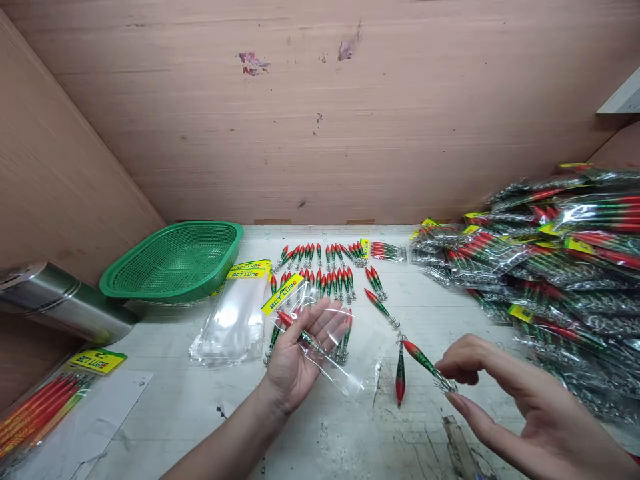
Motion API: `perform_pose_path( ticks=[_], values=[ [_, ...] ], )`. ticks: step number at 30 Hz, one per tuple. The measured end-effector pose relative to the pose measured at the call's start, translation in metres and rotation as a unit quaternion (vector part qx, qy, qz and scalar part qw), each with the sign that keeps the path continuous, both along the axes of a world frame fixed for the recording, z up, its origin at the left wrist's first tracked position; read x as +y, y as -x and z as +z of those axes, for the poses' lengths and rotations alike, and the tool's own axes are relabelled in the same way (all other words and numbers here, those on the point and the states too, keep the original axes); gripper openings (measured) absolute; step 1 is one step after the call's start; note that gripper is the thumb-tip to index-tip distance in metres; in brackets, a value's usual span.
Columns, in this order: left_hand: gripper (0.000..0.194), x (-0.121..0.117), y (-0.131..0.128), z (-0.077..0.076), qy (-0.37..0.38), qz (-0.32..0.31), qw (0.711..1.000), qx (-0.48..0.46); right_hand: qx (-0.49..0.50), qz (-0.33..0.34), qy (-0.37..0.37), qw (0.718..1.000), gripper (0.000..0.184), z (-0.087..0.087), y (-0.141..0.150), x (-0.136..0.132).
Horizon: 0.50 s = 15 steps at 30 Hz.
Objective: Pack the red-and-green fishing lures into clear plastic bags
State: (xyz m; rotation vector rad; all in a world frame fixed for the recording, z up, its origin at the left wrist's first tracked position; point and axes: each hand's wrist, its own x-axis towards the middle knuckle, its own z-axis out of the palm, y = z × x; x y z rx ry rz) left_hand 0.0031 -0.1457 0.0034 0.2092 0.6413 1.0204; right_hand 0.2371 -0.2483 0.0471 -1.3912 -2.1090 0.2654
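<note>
Palm up, my left hand (pixel 301 353) is closed on a clear plastic bag (pixel 350 370) with a yellow "BCT LURE" header (pixel 283 294). A red and green fishing lure (pixel 285 320) lies under its thumb; I cannot tell whether it is inside the bag. To the right, my right hand (pixel 515 390) pinches another fishing lure (pixel 423 358) by its hook end between thumb and finger. Its red tip points up and left. Two loose lures lie beside it, one with its red end toward me (pixel 400 380) and one slanting behind (pixel 381 307).
Rows of lures (pixel 342 283) lie at the back middle. Empty header bags (pixel 233 320) are stacked left, beside a green basket (pixel 170 260) and a metal cylinder (pixel 65 303). Packed lures (pixel 550 267) pile up right. A bag of orange lures (pixel 47 407) lies front left.
</note>
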Motion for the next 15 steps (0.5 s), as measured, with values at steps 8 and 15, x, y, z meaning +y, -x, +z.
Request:
perform_pose_path(
  ticks=[8,15],
  values=[
    [0.034,0.000,0.000,-0.001,0.008,-0.014,1.000,-0.007,-0.046,-0.038,-0.078,0.995,0.008,-0.015,-0.004,0.016],
    [0.035,-0.001,0.000,-0.001,0.009,-0.029,0.999,-0.013,0.009,0.026,-0.111,0.993,0.033,0.008,-0.008,-0.009]
  ],
)
